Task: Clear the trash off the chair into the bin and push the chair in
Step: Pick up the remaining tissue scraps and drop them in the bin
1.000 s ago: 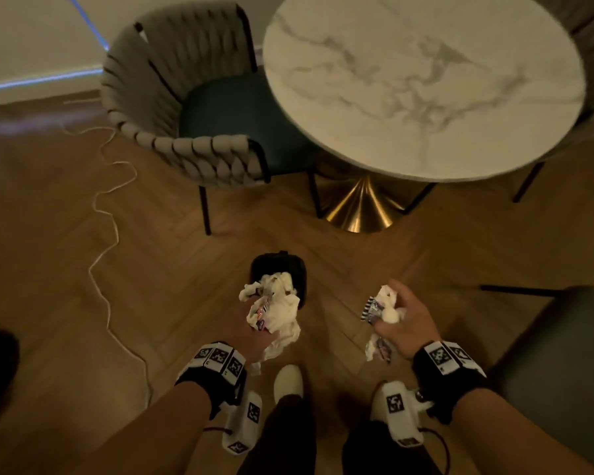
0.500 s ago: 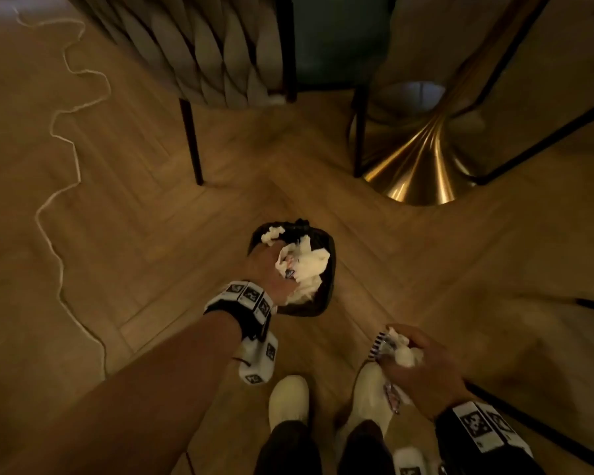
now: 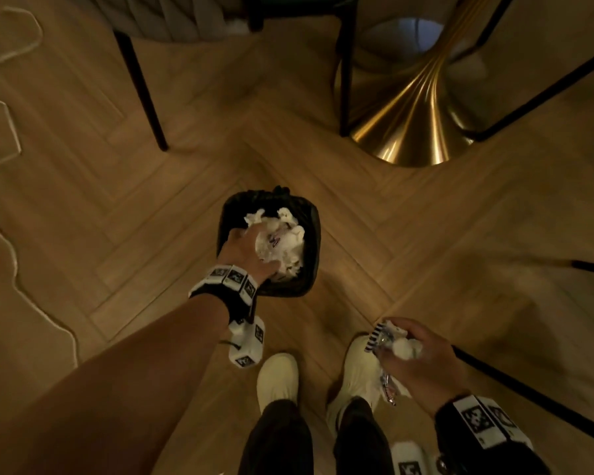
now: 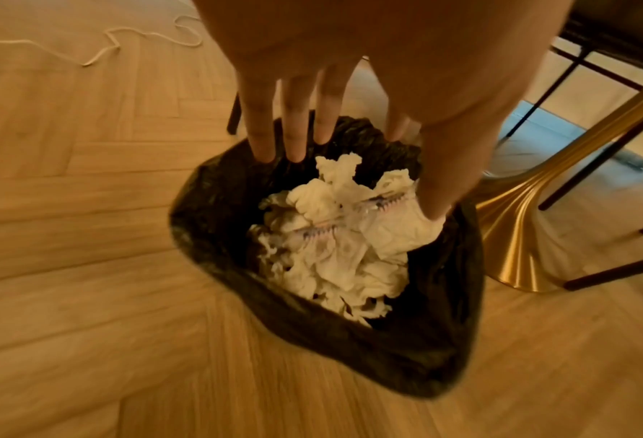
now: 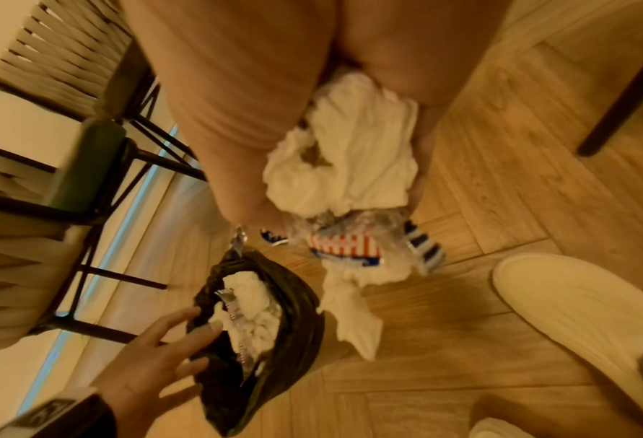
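1. The left hand (image 3: 246, 250) hovers over the black-lined bin (image 3: 309, 269), fingers spread, holding nothing.
2. Crumpled tissues (image 4: 334, 246) fill the bin.
3. The right hand (image 3: 422, 365) clutches a wad of trash (image 5: 353, 166).
4. The bin stands on herringbone wood floor (image 3: 117, 234) near the gold table base (image 3: 415, 132) and a chair (image 3: 186, 18).

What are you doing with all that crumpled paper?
A person is throwing trash away. Their left hand is spread open over the little black bin on the floor, and white crumpled tissues and wrappers are already lying inside it. Their right hand grips another bunch of tissue and a striped wrapper, held off to the side of the bin, not yet over it. The chair stands just beyond the bin, beside the gold table base.
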`<move>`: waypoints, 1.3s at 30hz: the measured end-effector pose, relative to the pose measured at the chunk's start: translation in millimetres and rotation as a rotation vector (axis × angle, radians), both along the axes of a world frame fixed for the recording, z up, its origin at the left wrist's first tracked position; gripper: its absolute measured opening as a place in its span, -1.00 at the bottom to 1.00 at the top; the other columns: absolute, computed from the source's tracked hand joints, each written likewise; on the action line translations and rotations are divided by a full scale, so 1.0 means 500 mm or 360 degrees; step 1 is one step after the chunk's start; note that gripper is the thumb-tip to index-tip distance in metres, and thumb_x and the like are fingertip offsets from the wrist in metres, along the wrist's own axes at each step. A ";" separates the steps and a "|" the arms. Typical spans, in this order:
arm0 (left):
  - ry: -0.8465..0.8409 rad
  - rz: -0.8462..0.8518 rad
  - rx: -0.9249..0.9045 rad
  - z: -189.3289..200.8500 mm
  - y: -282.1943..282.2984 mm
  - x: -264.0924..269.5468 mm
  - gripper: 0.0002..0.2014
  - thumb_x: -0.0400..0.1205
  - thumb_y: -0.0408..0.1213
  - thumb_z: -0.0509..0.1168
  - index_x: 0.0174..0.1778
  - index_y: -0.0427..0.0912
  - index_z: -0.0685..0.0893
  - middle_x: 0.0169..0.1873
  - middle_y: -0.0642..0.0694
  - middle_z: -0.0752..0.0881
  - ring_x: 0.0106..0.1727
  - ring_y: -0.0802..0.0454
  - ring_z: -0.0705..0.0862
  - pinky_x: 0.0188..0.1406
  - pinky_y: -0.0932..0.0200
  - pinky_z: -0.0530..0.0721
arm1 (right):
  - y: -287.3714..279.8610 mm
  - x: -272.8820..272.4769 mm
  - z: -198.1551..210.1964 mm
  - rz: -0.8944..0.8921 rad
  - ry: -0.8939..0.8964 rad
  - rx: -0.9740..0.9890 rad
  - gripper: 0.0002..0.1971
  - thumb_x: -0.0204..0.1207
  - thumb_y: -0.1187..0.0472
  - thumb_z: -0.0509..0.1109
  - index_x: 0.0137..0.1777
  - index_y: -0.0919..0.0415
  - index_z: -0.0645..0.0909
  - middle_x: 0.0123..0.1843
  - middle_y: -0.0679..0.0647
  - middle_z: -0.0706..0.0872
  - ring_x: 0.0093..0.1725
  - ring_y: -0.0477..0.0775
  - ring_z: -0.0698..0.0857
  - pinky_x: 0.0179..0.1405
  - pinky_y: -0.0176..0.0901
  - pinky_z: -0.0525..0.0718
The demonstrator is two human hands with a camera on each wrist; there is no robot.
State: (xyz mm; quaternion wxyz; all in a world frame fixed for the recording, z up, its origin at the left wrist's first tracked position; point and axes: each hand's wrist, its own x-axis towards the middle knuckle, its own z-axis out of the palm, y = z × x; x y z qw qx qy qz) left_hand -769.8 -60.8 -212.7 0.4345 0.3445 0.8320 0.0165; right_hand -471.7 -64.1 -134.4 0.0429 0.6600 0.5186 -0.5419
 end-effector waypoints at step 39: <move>-0.0306 -0.0134 -0.0004 0.593 -0.295 0.032 -0.76 0.59 -0.11 0.24 0.14 -0.04 0.66 0.13 -0.12 0.72 0.09 -0.12 0.67 0.20 -0.01 0.63 | -0.018 -0.084 0.439 0.1130 -0.0457 -0.0111 -0.66 0.48 -0.05 0.35 0.25 -0.08 0.61 0.25 0.08 0.70 0.19 0.11 0.68 0.23 -0.07 0.66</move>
